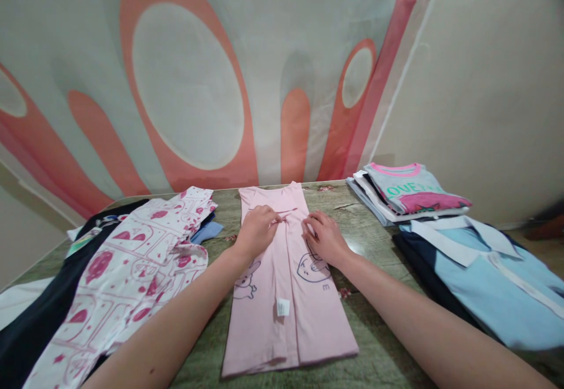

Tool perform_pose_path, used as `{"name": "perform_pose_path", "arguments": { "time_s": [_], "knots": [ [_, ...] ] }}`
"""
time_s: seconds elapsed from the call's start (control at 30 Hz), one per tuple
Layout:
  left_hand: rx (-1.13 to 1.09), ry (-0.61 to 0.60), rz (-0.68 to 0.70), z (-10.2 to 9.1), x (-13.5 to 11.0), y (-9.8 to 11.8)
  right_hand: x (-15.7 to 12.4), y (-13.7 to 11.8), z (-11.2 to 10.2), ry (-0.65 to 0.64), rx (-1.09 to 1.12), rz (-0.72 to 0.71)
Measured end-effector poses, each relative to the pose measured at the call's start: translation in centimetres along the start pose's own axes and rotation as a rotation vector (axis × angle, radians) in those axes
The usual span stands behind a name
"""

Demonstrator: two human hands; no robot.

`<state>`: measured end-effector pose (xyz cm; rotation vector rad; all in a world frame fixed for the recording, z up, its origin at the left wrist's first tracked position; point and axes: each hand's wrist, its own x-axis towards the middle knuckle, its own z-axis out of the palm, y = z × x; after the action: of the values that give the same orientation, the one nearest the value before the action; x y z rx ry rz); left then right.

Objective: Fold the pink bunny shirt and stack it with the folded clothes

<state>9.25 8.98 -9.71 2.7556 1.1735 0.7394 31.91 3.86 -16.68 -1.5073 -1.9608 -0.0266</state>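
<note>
Neatly, the left hand (259, 227) pinched the folded pink garment (319, 324) on the counter (372, 325); the right hand (326, 237) curled at its edge, grip unclear

A wood-grain table (372, 233) is supporting all garments. A pink garment (259, 342) is lying folded lengthwise at centre; a loose clothes heap (132, 271) is covering the left, its lowest layer being hard to make out. At right, a folded stack (409, 186) and a blue-over-dark clothes pile (493, 301) are resting.
</note>
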Motion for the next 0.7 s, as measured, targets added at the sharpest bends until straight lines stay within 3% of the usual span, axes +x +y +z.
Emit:
{"name": "perform_pose_path", "arguments": {
  "time_s": [0.17, 0.37, 0.5, 0.7],
  "knots": [
    [0.096, -0.054, 0.066, 1.5, 2.8, -0.4, 0.0, -0.1, -0.1, -0.001, 0.004, -0.007],
    [0.16, -0.052, 0.148, 2.6, 2.0, 0.2, 0.0, -1.5, -0.9, 0.035, 0.005, -0.082],
    [0.218, -0.071, 0.2, 2.6, 2.0, 0.4, 0.0, -2.5, -1.1, -0.041, 0.038, -0.142],
    [0.288, -0.06, 0.218, 2.9, 2.3, 0.4, -0.1, -2.6, -1.1, -0.079, 0.033, -0.115]
  ]
}}
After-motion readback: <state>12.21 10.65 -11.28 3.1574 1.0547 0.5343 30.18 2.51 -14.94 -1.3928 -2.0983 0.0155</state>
